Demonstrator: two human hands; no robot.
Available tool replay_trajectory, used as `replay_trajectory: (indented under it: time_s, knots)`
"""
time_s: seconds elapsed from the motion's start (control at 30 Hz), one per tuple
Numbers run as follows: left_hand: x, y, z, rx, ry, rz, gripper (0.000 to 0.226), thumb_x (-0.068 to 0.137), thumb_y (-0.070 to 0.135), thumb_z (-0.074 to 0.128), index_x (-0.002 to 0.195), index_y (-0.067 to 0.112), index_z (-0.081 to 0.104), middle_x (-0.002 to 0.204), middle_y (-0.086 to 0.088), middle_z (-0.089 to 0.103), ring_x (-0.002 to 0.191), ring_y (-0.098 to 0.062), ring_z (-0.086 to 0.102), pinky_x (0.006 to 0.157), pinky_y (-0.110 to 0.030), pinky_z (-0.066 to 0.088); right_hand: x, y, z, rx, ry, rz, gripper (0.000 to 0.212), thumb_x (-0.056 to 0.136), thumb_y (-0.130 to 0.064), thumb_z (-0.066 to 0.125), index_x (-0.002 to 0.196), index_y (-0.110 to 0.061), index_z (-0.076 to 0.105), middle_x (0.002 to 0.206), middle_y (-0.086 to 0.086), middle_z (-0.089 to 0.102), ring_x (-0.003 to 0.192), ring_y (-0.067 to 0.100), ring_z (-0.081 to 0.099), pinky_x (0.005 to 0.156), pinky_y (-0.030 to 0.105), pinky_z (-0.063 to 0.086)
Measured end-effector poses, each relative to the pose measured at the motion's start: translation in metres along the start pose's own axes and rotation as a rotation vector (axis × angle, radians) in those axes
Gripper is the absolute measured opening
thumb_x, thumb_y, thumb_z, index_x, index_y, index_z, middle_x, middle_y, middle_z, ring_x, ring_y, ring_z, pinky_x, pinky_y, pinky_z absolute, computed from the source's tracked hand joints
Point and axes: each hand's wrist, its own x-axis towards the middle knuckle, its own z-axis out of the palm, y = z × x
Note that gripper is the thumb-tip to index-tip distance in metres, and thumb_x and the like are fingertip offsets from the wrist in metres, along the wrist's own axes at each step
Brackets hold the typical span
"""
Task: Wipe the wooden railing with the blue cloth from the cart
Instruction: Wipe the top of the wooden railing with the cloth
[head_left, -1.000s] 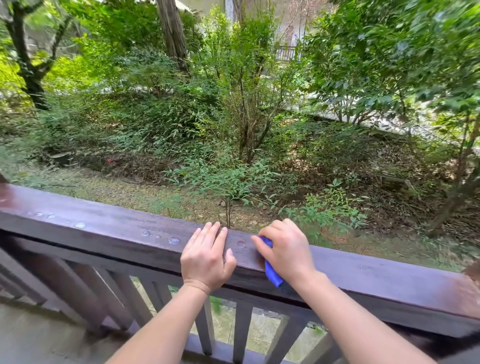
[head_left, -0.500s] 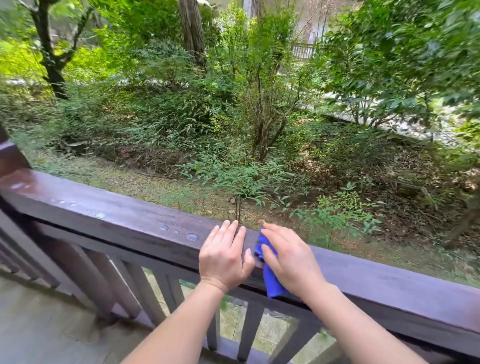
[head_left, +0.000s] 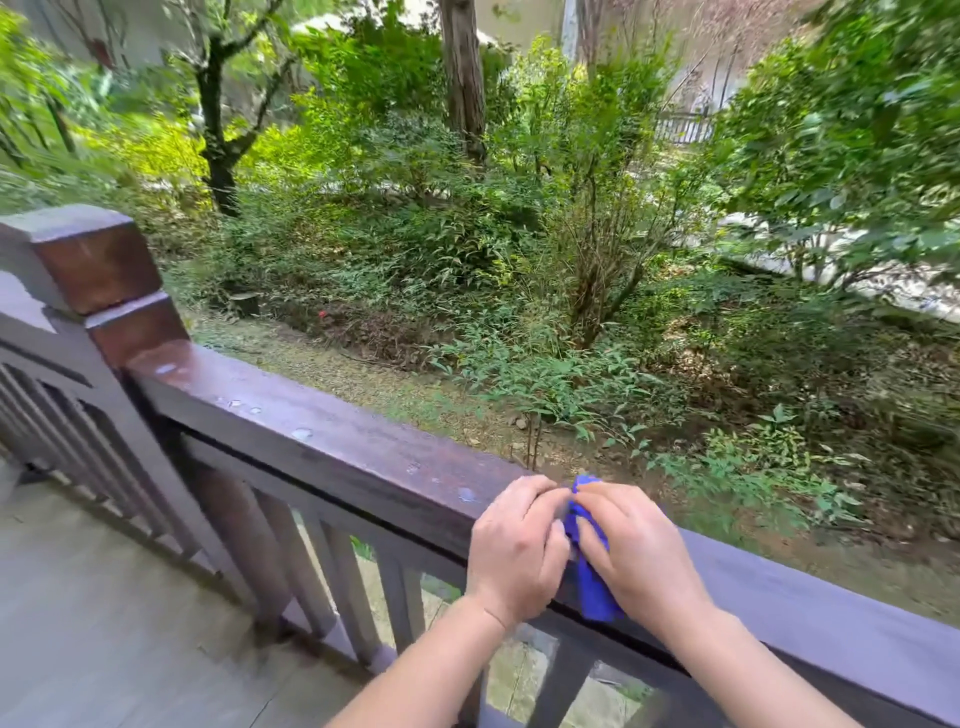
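Both hands bunch a small blue cloth (head_left: 589, 566) on the dark brown wooden railing (head_left: 332, 447).

The left hand (head_left: 514, 551) and right hand (head_left: 641, 553) sit together, fingers pinching it; soft, light and limp, it likely handles best wadded under a flat palm. Water beads (head_left: 301, 433) dot the rail beyond, toward the square post (head_left: 93, 270).

Only two forearms and two hands of the person show, entering from the lower edge. Both forearms are bare up to the frame edge, with no sleeve or cuff in sight. The left hand (head_left: 511, 553) carries no ring, watch or band that can be made out; a faint crease crosses its wrist. The right hand (head_left: 641, 553) is likewise bare, its wrist unadorned. Fingernails look short and unpainted, though motion blur softens the fingertips.
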Motion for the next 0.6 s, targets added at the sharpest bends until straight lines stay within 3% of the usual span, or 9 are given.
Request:
replay_trajectory:
  time_s: [0.1, 0.17, 0.27, 0.4, 0.53, 0.6]
  knots:
    - [0.01, -0.023, -0.03, -0.004, 0.13, -0.075, 0.034, 0.089, 0.019, 0.046, 0.114, 0.013, 0.068, 0.115, -0.004, 0.066, 0.112, -0.021, 0.06, 0.094, -0.032, 0.052, 0.023, 0.008, 0.007, -0.093, -0.009, 0.101, 0.011, 0.082, -0.021, 0.07, 0.083, -0.011, 0.065, 0.081, 0.009, 0.064, 0.076, 0.035, 0.06, 0.066, 0.039, 0.051]
    - [0.016, -0.048, -0.059, 0.099, 0.175, -0.118, 0.035, 0.088, 0.02, 0.046, 0.113, 0.013, 0.069, 0.116, -0.003, 0.066, 0.112, -0.019, 0.059, 0.094, -0.031, 0.049, 0.042, -0.001, 0.016, -0.13, 0.017, 0.128, 0.015, 0.081, -0.023, 0.073, 0.078, -0.011, 0.064, 0.075, 0.01, 0.061, 0.071, 0.035, 0.058, 0.063, 0.039, 0.05]
    - [0.031, -0.1, -0.1, 0.317, 0.035, -0.238, 0.043, 0.09, 0.028, 0.04, 0.117, 0.012, 0.069, 0.124, -0.006, 0.065, 0.119, -0.024, 0.058, 0.095, -0.042, 0.053, 0.048, -0.024, 0.032, -0.118, 0.009, 0.008, 0.016, 0.086, -0.028, 0.064, 0.083, -0.013, 0.063, 0.082, 0.008, 0.062, 0.073, 0.033, 0.056, 0.068, 0.041, 0.051]
    - [0.039, -0.154, -0.116, 0.431, -0.235, -0.263, 0.053, 0.094, 0.035, 0.031, 0.13, 0.012, 0.062, 0.144, -0.009, 0.055, 0.138, -0.027, 0.045, 0.114, -0.049, 0.039, 0.034, -0.033, 0.041, -0.097, -0.013, -0.138, 0.018, 0.091, -0.032, 0.055, 0.09, -0.016, 0.063, 0.091, 0.003, 0.064, 0.079, 0.03, 0.056, 0.071, 0.043, 0.052]
    - [0.035, -0.173, -0.108, 0.433, -0.137, -0.164, 0.051, 0.09, 0.032, 0.035, 0.12, 0.013, 0.071, 0.131, -0.008, 0.066, 0.125, -0.026, 0.059, 0.109, -0.046, 0.047, 0.049, -0.034, 0.04, -0.082, 0.084, 0.104, 0.01, 0.085, -0.021, 0.07, 0.09, -0.013, 0.067, 0.091, 0.004, 0.068, 0.078, 0.031, 0.06, 0.074, 0.039, 0.053]
    - [0.033, -0.179, -0.105, 0.396, -0.067, -0.133, 0.048, 0.087, 0.03, 0.038, 0.115, 0.012, 0.074, 0.125, -0.008, 0.07, 0.12, -0.027, 0.063, 0.104, -0.046, 0.051, 0.045, -0.05, 0.048, -0.094, 0.114, 0.147, 0.01, 0.088, -0.023, 0.064, 0.093, -0.014, 0.067, 0.095, 0.003, 0.069, 0.086, 0.029, 0.061, 0.08, 0.039, 0.051]
